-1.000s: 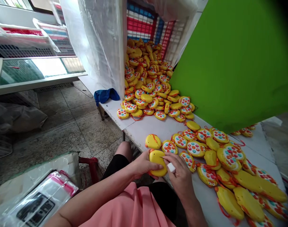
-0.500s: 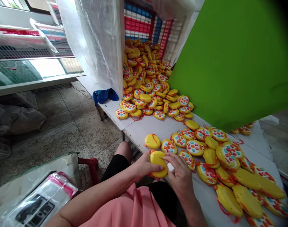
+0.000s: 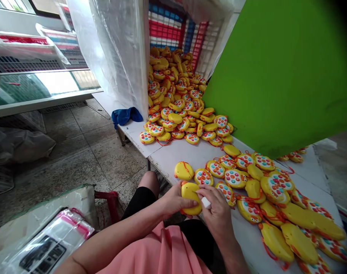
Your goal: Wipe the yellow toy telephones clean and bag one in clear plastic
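My left hand (image 3: 171, 199) is closed round a yellow toy phone (image 3: 190, 196), holding it back side up at the near edge of the white table (image 3: 187, 152). My right hand (image 3: 216, 213) presses its fingertips on the toy's right side and pinches a small white piece (image 3: 206, 202). Several more yellow toy phones (image 3: 247, 179) with coloured buttons and red cords lie on the table just beyond and to the right of my hands.
A large heap of the same toys (image 3: 179, 95) spills from a clear plastic bag (image 3: 119, 49) at the back. A green panel (image 3: 279, 72) stands on the right. A blue cloth (image 3: 124, 115) lies at the table's left edge. A plastic-wrapped box (image 3: 45, 239) sits low left.
The hands hold the same toy in nearly the same place; it has shifted very slightly upward. Nothing else has moved.
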Tool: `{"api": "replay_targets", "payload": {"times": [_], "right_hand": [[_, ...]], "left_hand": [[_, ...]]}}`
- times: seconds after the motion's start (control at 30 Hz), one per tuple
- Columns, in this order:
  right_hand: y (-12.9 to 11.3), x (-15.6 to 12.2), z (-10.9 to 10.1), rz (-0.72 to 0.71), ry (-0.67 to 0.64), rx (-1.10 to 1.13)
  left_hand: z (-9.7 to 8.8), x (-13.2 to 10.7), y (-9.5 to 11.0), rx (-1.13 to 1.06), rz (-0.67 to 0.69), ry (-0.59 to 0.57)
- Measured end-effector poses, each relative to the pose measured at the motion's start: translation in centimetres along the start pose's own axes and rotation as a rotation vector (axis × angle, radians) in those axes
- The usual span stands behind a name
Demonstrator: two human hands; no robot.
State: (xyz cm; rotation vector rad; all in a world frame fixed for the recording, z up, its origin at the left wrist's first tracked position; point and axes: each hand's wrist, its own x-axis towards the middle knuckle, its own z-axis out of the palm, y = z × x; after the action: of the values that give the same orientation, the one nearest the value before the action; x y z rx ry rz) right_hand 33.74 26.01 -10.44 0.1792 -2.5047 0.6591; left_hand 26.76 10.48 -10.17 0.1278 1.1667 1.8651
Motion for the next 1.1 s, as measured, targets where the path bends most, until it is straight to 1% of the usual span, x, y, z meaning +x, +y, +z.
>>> {"api": "replay_targets", "payload": {"times": [0.17,0.33,0.47,0.63,0.83,0.97,1.1], "right_hand": [[0.25,-0.23,0.09,0.026,0.041,0.003],[0.13,-0.15,-0.01,0.011,-0.009,0.034],[-0.27,-0.18,-0.09,0.05,0.039,0.021],[-0.14,-0.43,-0.14,0.027,-0.014,0.047],[-0.19,-0.53,-0.05,0.065,0.032,0.029],[-0.39,-0.54,-0.21,0.059,-0.025,0.072],[-0.42,-0.48,-0.21,0.067,0.02,0.075]], "left_hand": [[-0.04,0.04,-0.34,-0.002,-0.008,0.004],[-0.12,0.02,-0.53,-0.008,-0.012,-0.005],[-0.17,-0.03,-0.51,-0.005,-0.011,-0.013],[-0.22,-0.11,-0.64,0.016,-0.036,-0.004],[-0.24,-0.02,-0.82,0.013,-0.024,-0.013],[-0.24,-0.24,-0.82,0.014,-0.046,-0.009],[-0.15,-0.39,-0.78,0.02,-0.033,-0.01]]}}
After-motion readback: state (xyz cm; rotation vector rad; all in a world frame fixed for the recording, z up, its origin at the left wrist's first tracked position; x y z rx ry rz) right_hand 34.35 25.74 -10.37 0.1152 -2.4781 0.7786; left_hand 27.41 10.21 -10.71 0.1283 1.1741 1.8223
